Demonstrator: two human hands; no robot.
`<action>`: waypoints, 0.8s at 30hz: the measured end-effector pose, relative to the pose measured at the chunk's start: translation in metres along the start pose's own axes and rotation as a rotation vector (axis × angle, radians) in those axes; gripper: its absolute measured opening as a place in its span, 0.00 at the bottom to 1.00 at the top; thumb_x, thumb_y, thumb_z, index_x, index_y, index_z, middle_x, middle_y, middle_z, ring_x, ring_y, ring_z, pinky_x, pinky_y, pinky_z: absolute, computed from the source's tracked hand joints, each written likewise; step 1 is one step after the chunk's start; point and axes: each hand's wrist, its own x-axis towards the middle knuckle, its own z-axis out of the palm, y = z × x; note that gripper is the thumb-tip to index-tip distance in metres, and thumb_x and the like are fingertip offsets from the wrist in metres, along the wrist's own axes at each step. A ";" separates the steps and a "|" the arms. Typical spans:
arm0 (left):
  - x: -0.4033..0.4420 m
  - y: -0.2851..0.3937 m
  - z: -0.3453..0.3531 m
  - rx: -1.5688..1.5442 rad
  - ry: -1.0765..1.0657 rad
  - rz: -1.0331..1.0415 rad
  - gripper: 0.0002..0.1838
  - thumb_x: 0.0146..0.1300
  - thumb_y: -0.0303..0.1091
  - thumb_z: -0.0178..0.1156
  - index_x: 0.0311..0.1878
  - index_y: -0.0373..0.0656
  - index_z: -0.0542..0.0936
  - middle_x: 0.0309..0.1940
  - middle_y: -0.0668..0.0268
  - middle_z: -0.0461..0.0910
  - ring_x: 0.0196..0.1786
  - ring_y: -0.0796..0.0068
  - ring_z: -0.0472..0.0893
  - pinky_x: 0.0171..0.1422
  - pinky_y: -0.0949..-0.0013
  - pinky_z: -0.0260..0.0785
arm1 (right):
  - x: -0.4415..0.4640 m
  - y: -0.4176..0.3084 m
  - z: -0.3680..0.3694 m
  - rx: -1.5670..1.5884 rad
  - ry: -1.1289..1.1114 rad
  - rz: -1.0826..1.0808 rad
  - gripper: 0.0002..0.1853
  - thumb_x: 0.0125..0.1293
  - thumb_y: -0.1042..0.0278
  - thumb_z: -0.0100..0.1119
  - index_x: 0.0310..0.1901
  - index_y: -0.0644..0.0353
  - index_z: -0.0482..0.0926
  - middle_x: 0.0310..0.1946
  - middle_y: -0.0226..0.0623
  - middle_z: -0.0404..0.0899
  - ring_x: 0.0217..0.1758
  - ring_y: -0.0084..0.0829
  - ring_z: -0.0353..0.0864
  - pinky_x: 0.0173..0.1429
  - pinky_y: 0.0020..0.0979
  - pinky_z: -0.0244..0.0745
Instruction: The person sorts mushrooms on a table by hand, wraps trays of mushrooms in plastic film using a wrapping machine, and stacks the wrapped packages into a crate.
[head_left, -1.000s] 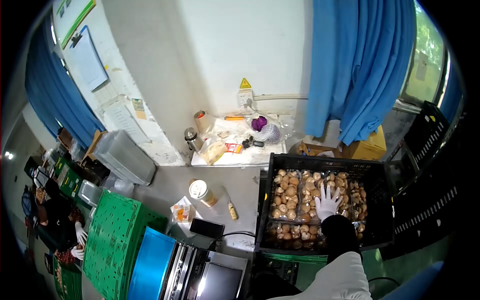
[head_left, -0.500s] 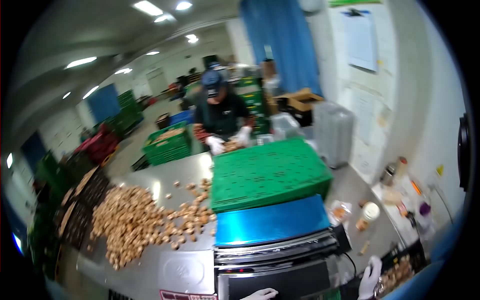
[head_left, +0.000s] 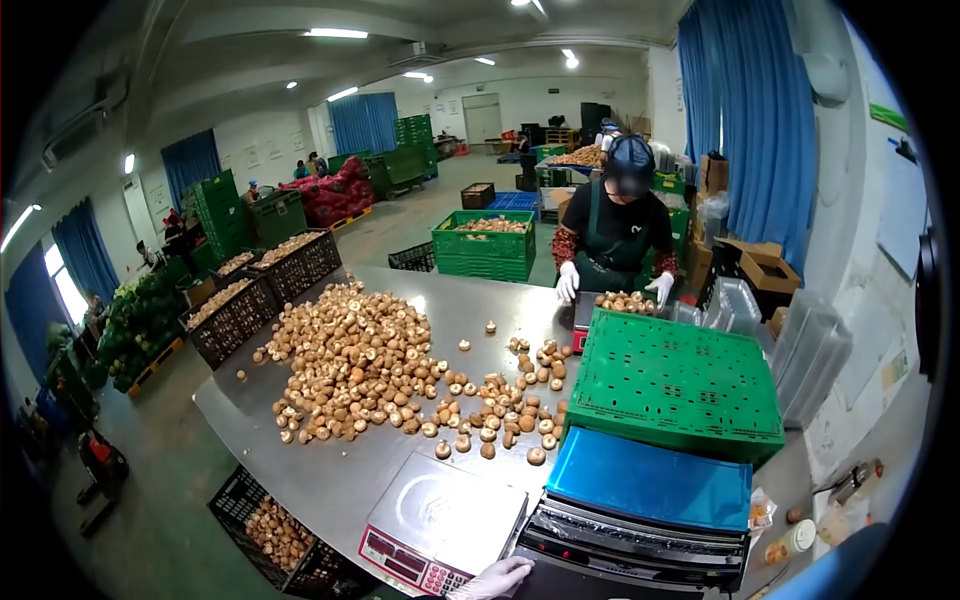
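Note:
My left hand point(head_left: 492, 578), in a white glove, is at the bottom edge of the view. Its fingers are stretched out over the near left corner of a black film-wrapping machine point(head_left: 630, 545), and no object shows in it. Just left of the hand stands a digital scale point(head_left: 445, 510) with a bare steel plate and a red-and-white keypad. Behind the machine's shiny blue cover point(head_left: 650, 478) lies an upturned green crate point(head_left: 680, 380). A big heap of brown mushrooms point(head_left: 350, 350) covers the middle of the steel table point(head_left: 240, 420). My right hand is out of view.
Across the table a co-worker point(head_left: 620, 220) in white gloves handles mushrooms on a second scale point(head_left: 581, 325). Black crates of mushrooms point(head_left: 235, 325) stand at the left, another point(head_left: 280, 535) below the table edge. Clear plastic trays point(head_left: 812, 355) and a bottle point(head_left: 792, 542) are at the right.
My view has swung left and up, so more of the table and room shows. My right hand, seen earlier by a crate at lower right, has left the view. My left hand is now beside the scale.

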 end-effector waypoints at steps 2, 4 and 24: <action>0.037 -0.054 -0.025 0.149 0.142 0.138 0.08 0.68 0.36 0.50 0.44 0.46 0.75 0.30 0.70 0.76 0.30 0.83 0.74 0.32 0.79 0.69 | 0.013 -0.029 -0.016 0.044 -0.117 0.332 0.13 0.67 0.58 0.48 0.45 0.51 0.80 0.28 0.34 0.83 0.33 0.31 0.83 0.39 0.30 0.76; 0.048 -0.059 -0.033 0.079 0.153 0.226 0.09 0.68 0.35 0.50 0.45 0.42 0.75 0.32 0.70 0.77 0.32 0.82 0.76 0.36 0.77 0.70 | 0.017 -0.026 -0.014 0.077 -0.114 0.390 0.13 0.67 0.57 0.47 0.44 0.50 0.80 0.25 0.32 0.81 0.29 0.29 0.82 0.35 0.29 0.75; 0.060 -0.046 -0.037 0.132 0.123 0.263 0.09 0.67 0.36 0.51 0.45 0.43 0.75 0.26 0.74 0.72 0.28 0.85 0.70 0.30 0.79 0.65 | 0.005 -0.030 0.009 -0.127 0.408 -0.076 0.07 0.62 0.69 0.53 0.38 0.52 0.81 0.31 0.35 0.82 0.30 0.36 0.82 0.35 0.31 0.77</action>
